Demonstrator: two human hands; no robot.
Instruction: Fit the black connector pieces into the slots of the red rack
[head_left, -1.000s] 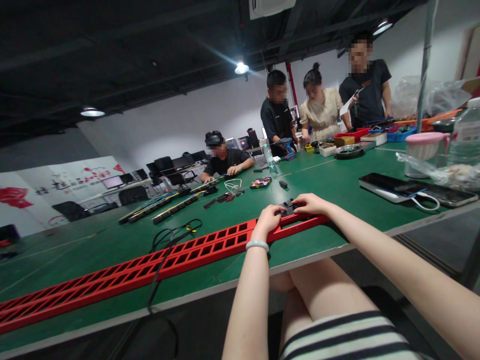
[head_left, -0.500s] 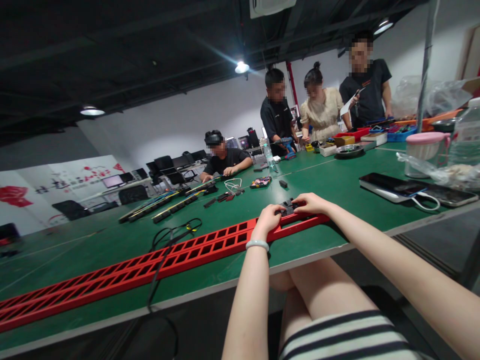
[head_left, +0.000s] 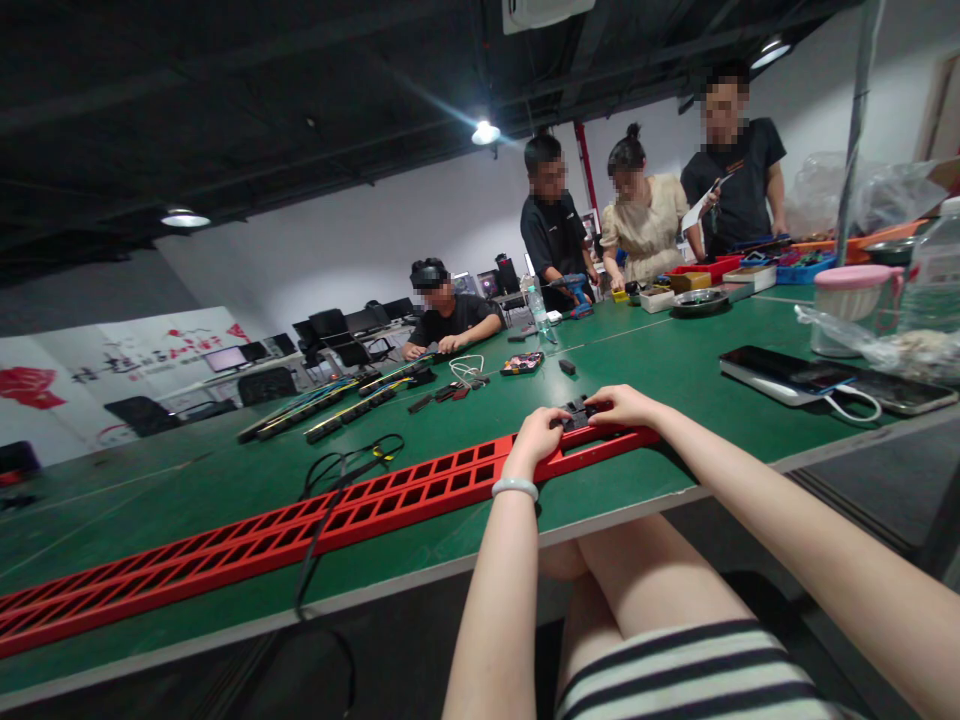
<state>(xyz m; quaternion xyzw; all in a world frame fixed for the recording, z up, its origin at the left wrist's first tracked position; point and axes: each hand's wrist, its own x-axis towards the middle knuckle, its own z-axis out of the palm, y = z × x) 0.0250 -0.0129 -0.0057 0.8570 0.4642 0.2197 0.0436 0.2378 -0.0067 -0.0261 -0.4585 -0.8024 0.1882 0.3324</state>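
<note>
Both hands are at a small black part (head_left: 576, 412) on the right end of a long red slotted frame (head_left: 420, 494). My left hand (head_left: 538, 436), below a pale bracelet, grips the part's left side with its fingertips. From the right, my right hand (head_left: 624, 405) pinches the other side. The red frame runs along the front edge of the green table (head_left: 652, 350) to the far left. A black strap (head_left: 330, 510) crosses it and hangs over the edge. The underside of the part is hidden.
Beyond the hands lie a small black block (head_left: 567, 367), a patterned case (head_left: 522, 363) and black strips with wires (head_left: 360, 410). Phones (head_left: 787, 372) and a pink-lidded cup (head_left: 851, 305) stand right. Several people are across the table.
My hands and the black part stay nearly the same. Across the table, a person's hand has moved down to a small yellow object.
</note>
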